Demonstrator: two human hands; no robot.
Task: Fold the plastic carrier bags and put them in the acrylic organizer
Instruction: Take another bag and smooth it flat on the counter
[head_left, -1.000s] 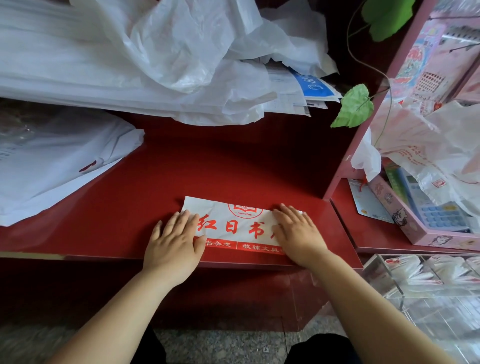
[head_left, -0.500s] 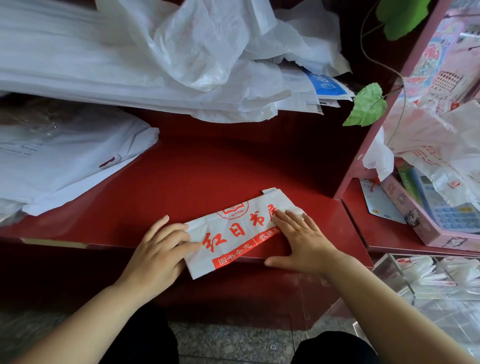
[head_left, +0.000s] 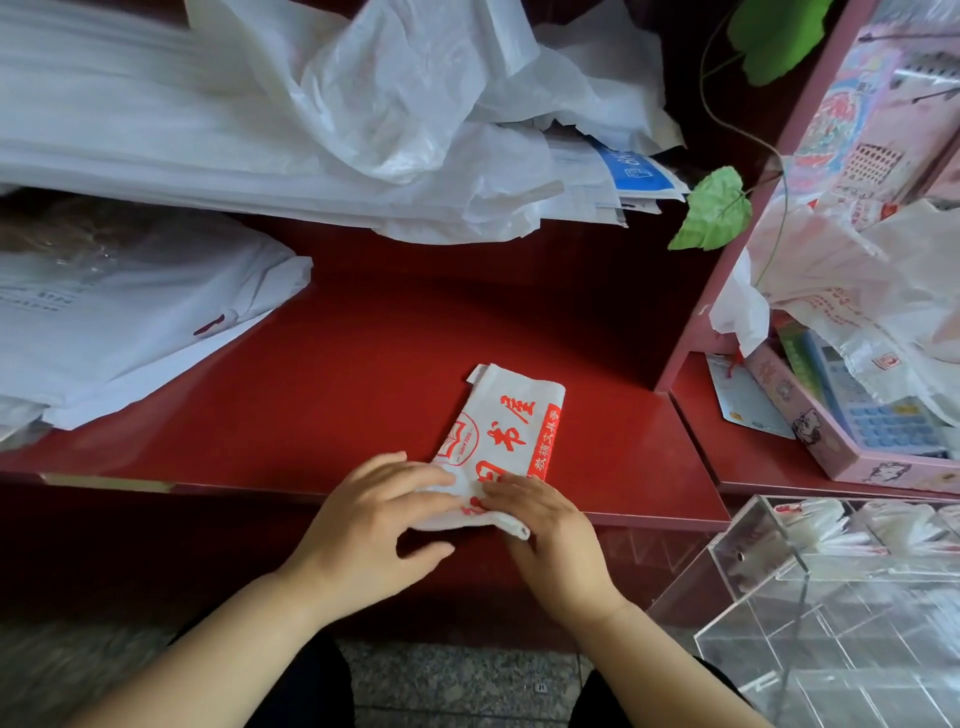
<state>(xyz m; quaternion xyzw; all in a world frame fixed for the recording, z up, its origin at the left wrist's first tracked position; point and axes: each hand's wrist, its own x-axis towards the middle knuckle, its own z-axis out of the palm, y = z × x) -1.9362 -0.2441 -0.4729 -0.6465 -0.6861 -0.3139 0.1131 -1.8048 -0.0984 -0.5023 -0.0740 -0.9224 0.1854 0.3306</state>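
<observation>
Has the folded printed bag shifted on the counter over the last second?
Yes. The folded bag has swung roughly a quarter turn: it lay along the counter's front edge and now points away from it.

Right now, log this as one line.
step: folding | white red-printed plastic carrier bag: on red counter | left hand, right hand: holding near end | clear acrylic organizer: at right
</observation>
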